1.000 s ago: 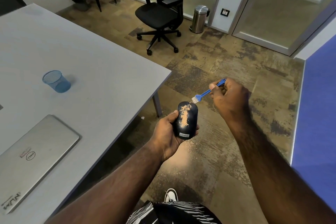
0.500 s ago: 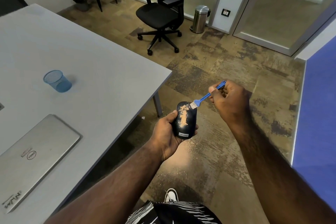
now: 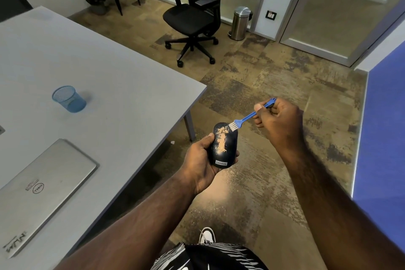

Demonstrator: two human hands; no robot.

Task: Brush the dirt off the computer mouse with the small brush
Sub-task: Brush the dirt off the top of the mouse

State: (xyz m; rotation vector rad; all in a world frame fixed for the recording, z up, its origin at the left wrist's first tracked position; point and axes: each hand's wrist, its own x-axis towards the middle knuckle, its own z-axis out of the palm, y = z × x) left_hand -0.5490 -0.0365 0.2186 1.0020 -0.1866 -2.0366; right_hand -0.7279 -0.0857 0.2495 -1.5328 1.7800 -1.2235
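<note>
Now, left hand [image 3: 202, 160]: grips the computer mouse [image 3: 224, 146] from its left side and underneath, thumb along the left edge, fingers curled round the right; held out over the floor, just off the table's corner.
Computer mouse: dark, roughly upright in the palm, "Lenovo" label at the near end; streak of tan dirt [image 3: 221, 141] down the middle of its top, widest at the far end.
Right hand [image 3: 277, 120]: clamped on the handle of the small brush [image 3: 247, 116], thumb pressed on top, fingers curled beneath.
Small brush: blue, slanting down and left from the hand; white bristles touching the far right corner of the mouse, beside the top of the dirt streak.
Floor [image 3: 252, 85]: mottled brown carpet, with a pale dusty patch below the mouse.
Table [image 3: 109, 68]: grey, at left; carries a blue mesh cup [image 3: 68, 98] and a closed silver laptop [image 3: 41, 190], well apart from each other.
Background: black office chair [image 3: 192, 17], steel pedal bin [image 3: 240, 23] near the glass wall.
Bottom edge: patterned black-and-white shorts [image 3: 210, 257], one white shoe [image 3: 207, 235].
</note>
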